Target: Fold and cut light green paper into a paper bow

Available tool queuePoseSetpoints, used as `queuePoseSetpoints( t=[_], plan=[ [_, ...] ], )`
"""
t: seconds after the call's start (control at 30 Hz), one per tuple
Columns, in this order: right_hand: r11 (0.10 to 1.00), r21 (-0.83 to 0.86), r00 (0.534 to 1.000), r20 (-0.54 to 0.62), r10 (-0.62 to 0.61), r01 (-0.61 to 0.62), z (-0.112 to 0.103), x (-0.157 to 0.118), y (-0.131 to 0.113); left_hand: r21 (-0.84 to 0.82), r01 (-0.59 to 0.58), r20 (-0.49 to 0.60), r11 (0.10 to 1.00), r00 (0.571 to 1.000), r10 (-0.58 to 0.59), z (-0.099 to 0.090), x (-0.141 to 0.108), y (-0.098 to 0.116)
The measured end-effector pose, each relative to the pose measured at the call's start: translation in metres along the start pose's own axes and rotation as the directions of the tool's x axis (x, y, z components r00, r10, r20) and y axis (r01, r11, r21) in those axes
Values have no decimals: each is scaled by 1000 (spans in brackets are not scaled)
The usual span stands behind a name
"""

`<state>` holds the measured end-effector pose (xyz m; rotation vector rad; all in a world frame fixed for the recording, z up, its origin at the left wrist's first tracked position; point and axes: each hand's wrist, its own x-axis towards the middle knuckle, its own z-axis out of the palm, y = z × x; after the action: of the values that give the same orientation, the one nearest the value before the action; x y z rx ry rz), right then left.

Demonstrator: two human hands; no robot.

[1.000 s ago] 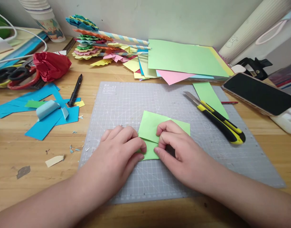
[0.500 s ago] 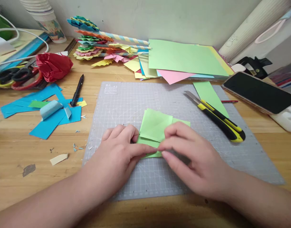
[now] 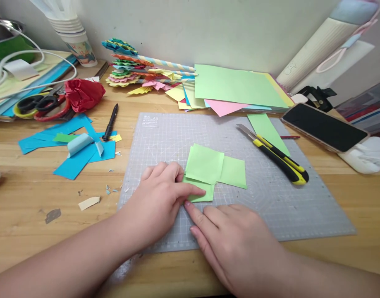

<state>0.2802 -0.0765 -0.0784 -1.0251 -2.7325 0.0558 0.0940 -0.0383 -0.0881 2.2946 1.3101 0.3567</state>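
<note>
Green paper [image 3: 205, 163], folded into overlapping squares, lies on the grey cutting mat [image 3: 165, 136], one flap reaching to the right. My left hand [image 3: 165, 190] rests on the paper's lower left part, its index finger stretched across the bottom flap and the other fingers curled at the left edge. Just below the paper is my right hand [image 3: 230, 236], its index fingertip at the bottom left edge beside my left hand, its thumb apart and nothing held in it. A yellow and black cutter [image 3: 279, 159] with its blade out lies on the mat's right side.
A green strip [image 3: 267, 130] lies behind the cutter, near a phone [image 3: 326, 126]. Left of the mat are a black pen [image 3: 111, 123], blue paper pieces [image 3: 73, 161], scissors [image 3: 42, 103] and crumpled red paper [image 3: 84, 94]. Paper sheets [image 3: 239, 87] and paper flowers [image 3: 124, 66] lie at the back.
My right hand has moved down and left, off the paper's right part to its bottom left edge, uncovering the right flap. My left hand stays on the paper. The view has shifted slightly.
</note>
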Motion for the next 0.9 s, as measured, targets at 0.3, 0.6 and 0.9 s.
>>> queuePoseSetpoints(
  t=[0.3,0.6,0.9],
  plan=[
    [943,165,956,102,274,-288,-3,-8,1,39,-45,-29,998,999,46,2,-1,-3],
    [919,140,929,85,360,-369,-5,-24,10,48,-54,-21,997,998,55,2,-1,-4],
    [884,244,916,70,395,-399,-3,-24,12,54,-38,-7,998,999,38,1,-1,-2]
  ],
)
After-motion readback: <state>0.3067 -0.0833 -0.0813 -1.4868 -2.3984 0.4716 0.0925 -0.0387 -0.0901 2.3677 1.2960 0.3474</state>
